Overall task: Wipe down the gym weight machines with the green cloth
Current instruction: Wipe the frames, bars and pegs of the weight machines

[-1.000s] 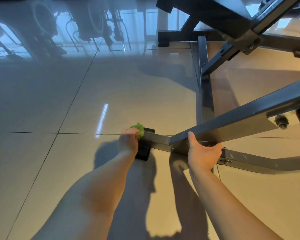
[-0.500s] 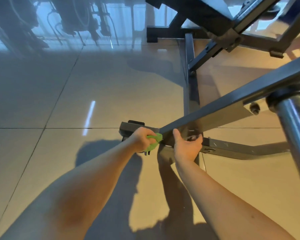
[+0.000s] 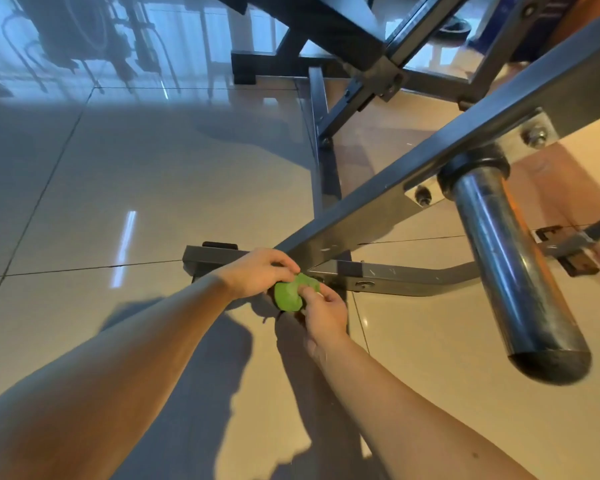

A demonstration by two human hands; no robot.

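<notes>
The weight machine (image 3: 430, 168) is large, and its base bar (image 3: 395, 277), low on the floor (image 3: 153, 168), is the part being wiped. To do this step well, the person should probably fold the cloth to a clean face, press it flat on the base bar and draw it along the whole length, also around the bolted joint. The left hand (image 3: 257, 271) and the right hand (image 3: 324, 311) are together just in front of the base bar. Both grip the green cloth (image 3: 291, 294), bunched between them. Whether it touches the base bar is hidden.
</notes>
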